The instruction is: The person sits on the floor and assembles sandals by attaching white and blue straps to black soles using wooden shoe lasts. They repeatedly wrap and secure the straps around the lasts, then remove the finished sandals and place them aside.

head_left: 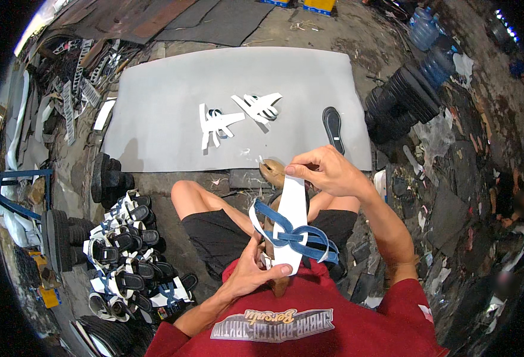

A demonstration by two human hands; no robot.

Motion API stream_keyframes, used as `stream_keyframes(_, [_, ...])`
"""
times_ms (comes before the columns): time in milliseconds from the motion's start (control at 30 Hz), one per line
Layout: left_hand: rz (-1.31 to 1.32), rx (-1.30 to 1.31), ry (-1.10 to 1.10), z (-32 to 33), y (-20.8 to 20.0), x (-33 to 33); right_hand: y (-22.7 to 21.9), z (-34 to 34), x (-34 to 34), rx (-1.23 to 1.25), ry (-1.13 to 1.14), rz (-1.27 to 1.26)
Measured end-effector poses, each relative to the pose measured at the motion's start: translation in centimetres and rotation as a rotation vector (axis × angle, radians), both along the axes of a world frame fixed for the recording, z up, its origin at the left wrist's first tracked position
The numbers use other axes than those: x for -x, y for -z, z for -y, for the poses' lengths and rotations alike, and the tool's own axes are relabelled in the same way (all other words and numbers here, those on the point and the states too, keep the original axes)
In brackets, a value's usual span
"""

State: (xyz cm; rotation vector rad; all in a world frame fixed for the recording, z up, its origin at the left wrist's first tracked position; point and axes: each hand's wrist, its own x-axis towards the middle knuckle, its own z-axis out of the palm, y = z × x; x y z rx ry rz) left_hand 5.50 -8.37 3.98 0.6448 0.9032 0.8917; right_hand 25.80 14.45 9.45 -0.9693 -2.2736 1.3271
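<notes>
Above my lap I hold a sandal upper (pixel 290 205), a long white flat piece with blue straps (pixel 302 236) crossing it through a ring-like loop. My right hand (pixel 327 171) pinches its far end between thumb and fingers. Around its near left side closes my left hand (pixel 255 268), the thumb along the white edge. Just beyond the far end, a brown rounded piece (pixel 272 171), perhaps a shoe last, shows partly behind the upper. Two white strappy uppers (pixel 215 124) lie on the grey sheet (pixel 167 89), and a black sole (pixel 332 128) rests at its right.
At my left is a pile of finished-looking sandals (pixel 134 250) with black soles. Stacked black soles (pixel 402 101) stand right of the sheet, near blue water bottles (pixel 426 30). Strap offcuts (pixel 77 89) heap at the far left; scraps litter the right floor.
</notes>
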Motion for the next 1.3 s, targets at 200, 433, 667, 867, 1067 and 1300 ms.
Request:
stream_keyframes(200, [0.022,-0.031,-0.017,0.2,-0.2,-0.4,-1.2,0.2,-0.8,0.116,0.048,0.144])
stream_keyframes(433, [-0.063,-0.144,-0.062,0.2,-0.6,-0.8,0.0,0.4,-1.0,0.19,0.032,0.007])
stream_keyframes(667, [-0.068,-0.123,0.052,0.6,1.3,-0.2,4.6,4.2,2.2,0.514,0.295,-0.489])
stream_keyframes(867, [-0.202,-0.316,0.059,0.3,2.3,0.1,6.2,5.3,3.1,0.714,0.402,-0.558])
stream_keyframes(1067, [-0.268,-0.279,0.147,0.4,2.3,0.0,6.2,5.3,2.3,0.705,0.357,-0.511])
stream_keyframes(1300, [-0.118,-0.098,0.08,0.7,0.8,0.3,1.5,1.3,-0.7,0.252,0.084,-0.111])
